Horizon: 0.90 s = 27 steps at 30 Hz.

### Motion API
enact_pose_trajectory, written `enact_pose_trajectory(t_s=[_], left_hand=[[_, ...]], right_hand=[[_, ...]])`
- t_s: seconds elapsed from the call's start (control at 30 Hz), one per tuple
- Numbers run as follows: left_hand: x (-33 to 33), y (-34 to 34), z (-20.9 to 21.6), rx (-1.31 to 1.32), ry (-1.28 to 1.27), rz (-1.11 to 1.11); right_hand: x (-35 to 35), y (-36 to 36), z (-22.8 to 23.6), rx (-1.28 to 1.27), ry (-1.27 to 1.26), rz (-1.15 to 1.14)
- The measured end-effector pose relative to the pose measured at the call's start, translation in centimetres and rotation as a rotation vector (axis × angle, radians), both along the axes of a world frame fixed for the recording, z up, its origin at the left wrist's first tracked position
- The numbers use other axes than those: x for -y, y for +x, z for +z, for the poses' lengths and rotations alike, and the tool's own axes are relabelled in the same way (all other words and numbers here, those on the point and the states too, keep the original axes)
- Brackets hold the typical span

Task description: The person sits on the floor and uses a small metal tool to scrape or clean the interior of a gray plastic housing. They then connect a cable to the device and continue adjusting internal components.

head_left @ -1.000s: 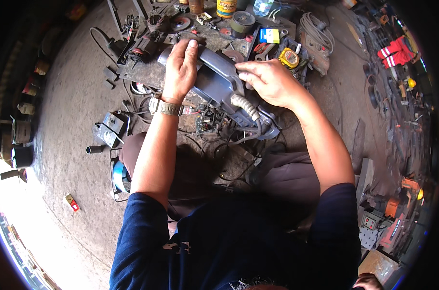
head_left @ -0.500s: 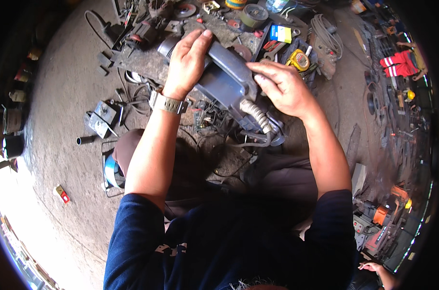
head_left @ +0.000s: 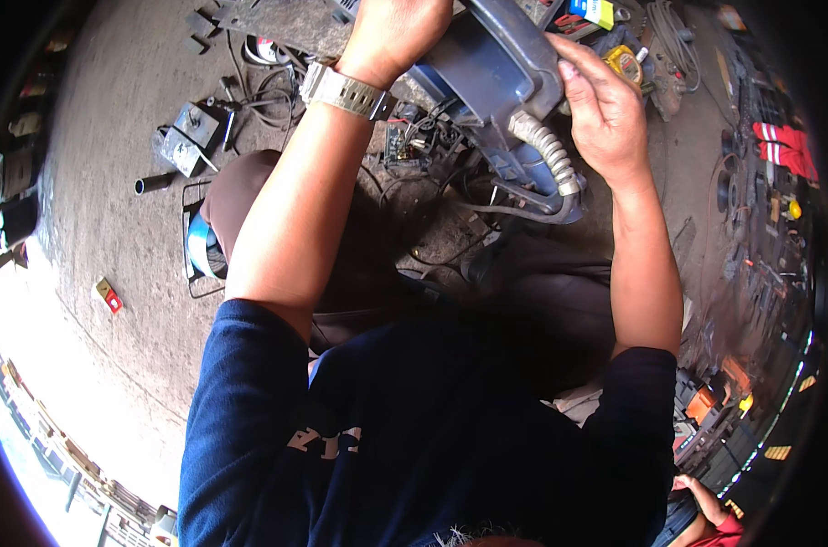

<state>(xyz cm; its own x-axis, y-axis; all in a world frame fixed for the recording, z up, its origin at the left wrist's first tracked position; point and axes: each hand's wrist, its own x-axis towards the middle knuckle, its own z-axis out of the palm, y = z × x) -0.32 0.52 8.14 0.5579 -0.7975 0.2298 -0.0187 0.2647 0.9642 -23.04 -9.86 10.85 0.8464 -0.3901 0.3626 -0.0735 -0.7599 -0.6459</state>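
Observation:
A dark blue power tool with a loop handle (head_left: 514, 50) is held up in front of me, tilted, its far end beyond the picture's top edge. My left hand (head_left: 400, 36) is closed over its left side; the fingertips are partly out of view. My right hand (head_left: 605, 114) grips the near right end of the handle between thumb and fingers. A light ribbed wrapping (head_left: 543, 146) covers the cord where it leaves the housing, and the cord loops round the tool's lower end. Below the tool, small electrical parts (head_left: 405, 146) and wires lie on the floor.
A metal box-like part (head_left: 191, 137) and a black tube (head_left: 154, 184) lie left of my knee. A yellow tape measure (head_left: 625, 64) and coiled cable (head_left: 674, 41) are at upper right. A red and tan piece (head_left: 109, 295) is at far left. Another person (head_left: 697, 515) shows at lower right.
The view has shifted, so the tool and both hands appear higher and further right. Both hands remain on the tool. The far end of the tool has left the picture.

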Motion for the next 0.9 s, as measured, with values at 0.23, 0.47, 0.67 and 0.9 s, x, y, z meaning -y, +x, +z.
enact_pose_trajectory(t_s=[0.23, 0.47, 0.67, 0.9], left_hand=[[0.9, 0.0, -1.3, -0.066, -0.068, 0.045], [-5.5, -1.3, -8.3, 0.172, -0.031, 0.698], [-11.5, -5.7, -13.2, 0.697, 0.51, 0.049], [-11.4, -5.2, -12.9, 0.909, 0.577, -0.024]], right_hand=[[1.2, -0.6, -1.8, 0.06, -0.116, -0.02], [1.1, -0.1, -2.0, 0.075, -0.072, -0.018], [0.7, 0.3, -1.8, 0.102, -0.123, 0.032], [-1.4, 0.7, 0.8, 0.037, -0.032, -0.144]])
